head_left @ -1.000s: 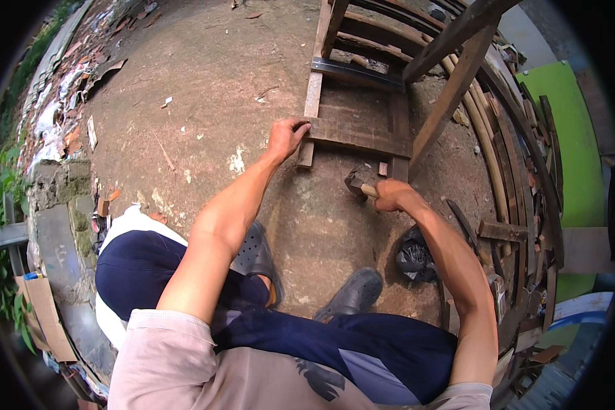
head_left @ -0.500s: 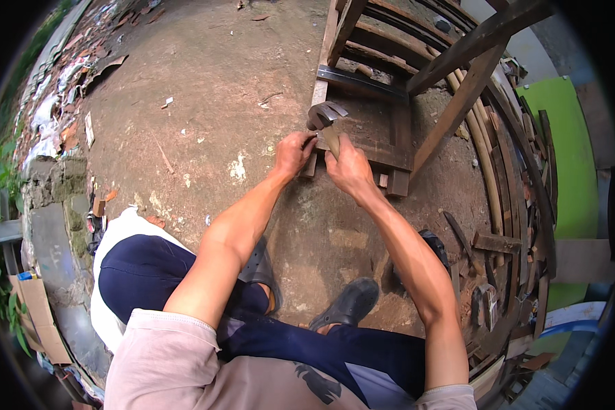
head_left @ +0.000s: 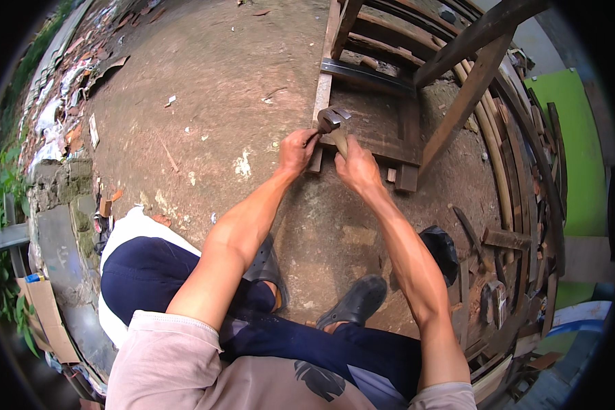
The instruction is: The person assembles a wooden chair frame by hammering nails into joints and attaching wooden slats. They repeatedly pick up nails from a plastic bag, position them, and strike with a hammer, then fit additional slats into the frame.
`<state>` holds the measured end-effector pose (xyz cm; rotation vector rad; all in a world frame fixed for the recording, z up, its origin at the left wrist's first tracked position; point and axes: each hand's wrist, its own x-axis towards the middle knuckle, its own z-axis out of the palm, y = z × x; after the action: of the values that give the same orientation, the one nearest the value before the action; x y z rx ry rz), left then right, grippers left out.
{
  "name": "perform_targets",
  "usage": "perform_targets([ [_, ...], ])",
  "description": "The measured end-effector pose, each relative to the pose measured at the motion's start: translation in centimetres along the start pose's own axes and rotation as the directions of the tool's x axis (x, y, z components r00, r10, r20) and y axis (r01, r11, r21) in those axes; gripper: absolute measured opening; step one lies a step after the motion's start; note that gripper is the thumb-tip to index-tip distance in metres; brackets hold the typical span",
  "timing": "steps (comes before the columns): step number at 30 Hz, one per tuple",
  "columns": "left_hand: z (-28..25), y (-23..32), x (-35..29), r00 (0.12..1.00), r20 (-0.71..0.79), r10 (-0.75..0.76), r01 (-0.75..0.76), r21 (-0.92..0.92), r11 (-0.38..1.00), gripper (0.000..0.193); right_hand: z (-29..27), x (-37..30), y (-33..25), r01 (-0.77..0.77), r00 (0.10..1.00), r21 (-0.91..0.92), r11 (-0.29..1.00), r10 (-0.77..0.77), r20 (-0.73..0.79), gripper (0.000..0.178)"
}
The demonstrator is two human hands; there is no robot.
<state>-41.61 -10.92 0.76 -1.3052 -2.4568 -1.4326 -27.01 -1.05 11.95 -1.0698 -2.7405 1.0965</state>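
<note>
My right hand (head_left: 359,166) is wrapped round the pale handle of a claw hammer (head_left: 339,142). The hammer's metal head sits just above and right of the fingers of my left hand (head_left: 296,152). Those left fingers are pinched together at the near left corner of a dark wooden frame (head_left: 383,146). Something thin and dark seems to lie between them, too small to name. The hammer head hides part of that corner. Across the frame, farther off, runs a dark metal-looking strip (head_left: 367,77).
Slanting wooden beams (head_left: 468,102) rise on the right of the frame. Long poles and scrap timber (head_left: 506,238) line the right side, by a green panel (head_left: 568,150). A black bag (head_left: 440,253) lies beyond my right forearm. Rubble and a broken block wall (head_left: 60,225) edge the left.
The hammer head has come slightly right and lower against the frame, close over my left fingers. Both hands keep their grip. The whole view has shifted a little.
</note>
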Motion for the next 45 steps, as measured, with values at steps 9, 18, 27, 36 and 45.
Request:
perform_targets([
  [9, -0.1, -0.1, -0.1, 0.999, 0.043, -0.009, 0.008, 0.028, 1.0, 0.014, 0.4, -0.3, -0.3, 0.048, 0.997, 0.05, 0.998, -0.045, -0.063, 0.032],
  [18, -0.2, -0.3, -0.2, 0.999, 0.024, 0.038, -0.04, 0.072, 0.997, 0.014, 0.7, -0.7, -0.5, 0.054, 0.996, 0.07, 0.996, -0.049, -0.07, 0.033],
  [27, 0.0, -0.3, -0.3, 1.0, -0.007, 0.022, -0.022, 0.043, 0.999, 0.013, 1.2, -0.4, 0.6, 0.034, 0.999, 0.047, 0.998, -0.033, -0.035, 0.035],
  [36, -0.1, -0.3, -0.3, 0.998, -0.023, 0.05, -0.049, 0.058, 0.997, 0.012, 0.7, -0.3, -0.3, 0.009, 1.0, 0.045, 0.999, -0.009, 0.005, 0.032],
  [45, -0.1, -0.2, -0.4, 1.0, 0.005, 0.009, -0.009, 0.028, 1.0, 0.013, 0.9, 0.0, 0.1, 0.003, 0.998, 0.086, 0.996, 0.002, -0.058, 0.035],
])
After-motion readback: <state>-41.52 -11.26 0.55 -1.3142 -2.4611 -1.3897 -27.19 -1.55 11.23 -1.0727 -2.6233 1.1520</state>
